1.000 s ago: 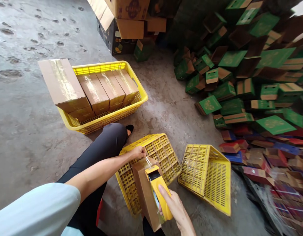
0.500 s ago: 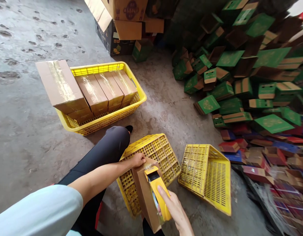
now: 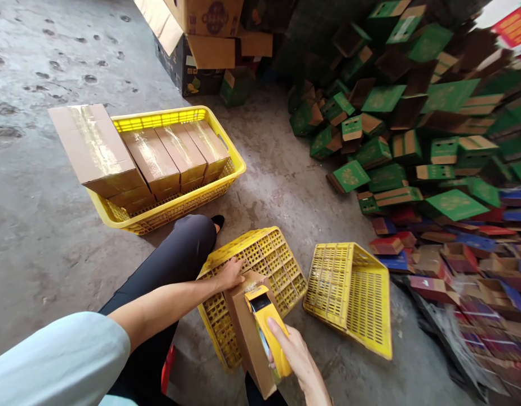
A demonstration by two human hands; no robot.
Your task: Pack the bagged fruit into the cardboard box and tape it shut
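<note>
A brown cardboard box [image 3: 246, 332] rests tilted against an upturned yellow crate [image 3: 269, 262] in front of me. My left hand [image 3: 230, 274] presses on the box's far top edge, fingers laid over it. My right hand [image 3: 296, 355] grips a yellow tape dispenser [image 3: 266, 327] that lies along the box's top face. My knee in dark trousers [image 3: 188, 248] is just left of the crate.
A yellow basket [image 3: 176, 206] holding several taped brown boxes [image 3: 159, 155] stands on the concrete floor at the left. A second upturned yellow crate [image 3: 353, 293] lies to the right. A big heap of green, red and blue cartons [image 3: 413, 146] fills the right side. Large cardboard boxes [image 3: 201, 39] stand at the back.
My left hand has dropped from holding the tape end up to pressing flat on the box's far edge. The dispenser has stayed on the box top.
</note>
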